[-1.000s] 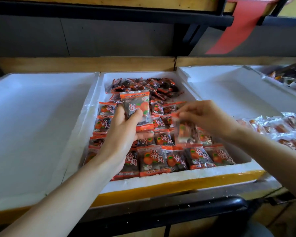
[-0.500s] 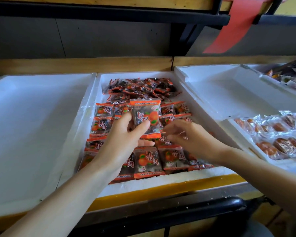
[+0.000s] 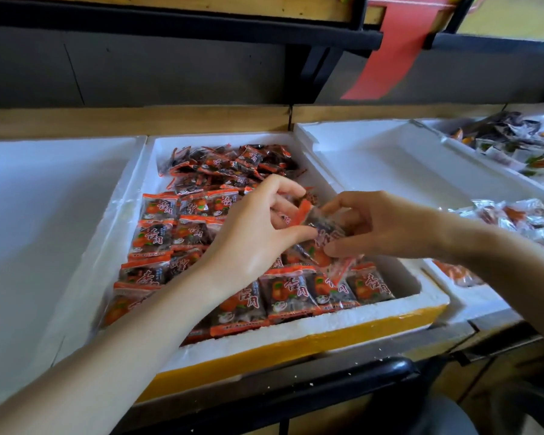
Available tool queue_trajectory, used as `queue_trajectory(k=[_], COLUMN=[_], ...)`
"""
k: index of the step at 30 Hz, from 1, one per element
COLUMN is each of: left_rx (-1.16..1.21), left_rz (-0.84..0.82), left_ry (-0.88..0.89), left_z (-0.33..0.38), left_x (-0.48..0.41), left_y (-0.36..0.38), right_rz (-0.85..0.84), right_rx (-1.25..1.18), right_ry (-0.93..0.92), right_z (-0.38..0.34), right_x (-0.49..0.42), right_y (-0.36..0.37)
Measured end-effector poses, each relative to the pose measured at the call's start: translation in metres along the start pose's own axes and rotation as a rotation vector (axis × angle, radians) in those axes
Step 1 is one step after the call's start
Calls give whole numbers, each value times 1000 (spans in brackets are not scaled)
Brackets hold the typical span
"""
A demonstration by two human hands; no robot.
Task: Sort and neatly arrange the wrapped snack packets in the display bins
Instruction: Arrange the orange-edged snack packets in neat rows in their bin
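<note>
The middle white foam bin [image 3: 299, 329] holds orange-and-black snack packets. Flat rows [image 3: 157, 233] fill its front and left, and a loose heap [image 3: 226, 164] lies at the back. Above the bin's middle, my right hand [image 3: 387, 227] pinches one packet [image 3: 325, 229] between thumb and fingers. My left hand [image 3: 255, 233] meets it from the left with curled fingers: its thumb touches that packet, and an orange packet edge [image 3: 305, 207] shows between its fingers. Whatever else my left hand holds is hidden behind it.
White foam bins stand to the left [image 3: 44, 233] and to the right [image 3: 396, 174]. Clear-wrapped snacks [image 3: 515, 221] lie at the right edge, mixed packets [image 3: 515, 142] further back. A red tag [image 3: 396, 54] hangs from the upper shelf. A black rail [image 3: 311, 394] runs along the front.
My left hand has swung right and turned, so the packet it showed upright is now hidden. My right hand rose from the rows with a packet and met the left hand.
</note>
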State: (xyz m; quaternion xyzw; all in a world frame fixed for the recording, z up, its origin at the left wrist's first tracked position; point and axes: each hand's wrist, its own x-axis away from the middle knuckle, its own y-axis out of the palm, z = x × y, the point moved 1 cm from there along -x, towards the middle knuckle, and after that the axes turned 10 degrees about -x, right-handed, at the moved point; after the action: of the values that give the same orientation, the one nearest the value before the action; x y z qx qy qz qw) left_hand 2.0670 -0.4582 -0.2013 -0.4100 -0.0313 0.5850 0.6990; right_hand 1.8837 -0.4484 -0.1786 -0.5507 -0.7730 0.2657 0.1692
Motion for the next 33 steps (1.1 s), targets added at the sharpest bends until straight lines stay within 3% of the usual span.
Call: queue_trajectory(k=[3,8,11,14,16,19,23,28,33], left_rx=[11,-162,-381,-507,-555,-611,-635,-645,-601], left_rz=[-48,-137,-380,-661,-745,-759,-755,-742,-689], left_ry=[53,100,152,172,151,175,207,224,190], left_z=[11,12,2,-9,-14,-17,-20,-18,-18], left_x=[-12,-12,-4,6,9,11,12,13,14], left_y=[15,33,37,43,46,49,50,49,47], right_rz=[3,288,331,250,171,139,182,147,190], right_rx=[44,22,-27,175,266,280,69,502,325], right_ry=[12,87,154,205,224,207,168,88,251], right_z=[6,35,58,70,72,71,71,71,62], right_x=[8,11,11,9,6,6,8,5,-9], right_y=[4,-14,-17,-9,-3,-2,2,6,8])
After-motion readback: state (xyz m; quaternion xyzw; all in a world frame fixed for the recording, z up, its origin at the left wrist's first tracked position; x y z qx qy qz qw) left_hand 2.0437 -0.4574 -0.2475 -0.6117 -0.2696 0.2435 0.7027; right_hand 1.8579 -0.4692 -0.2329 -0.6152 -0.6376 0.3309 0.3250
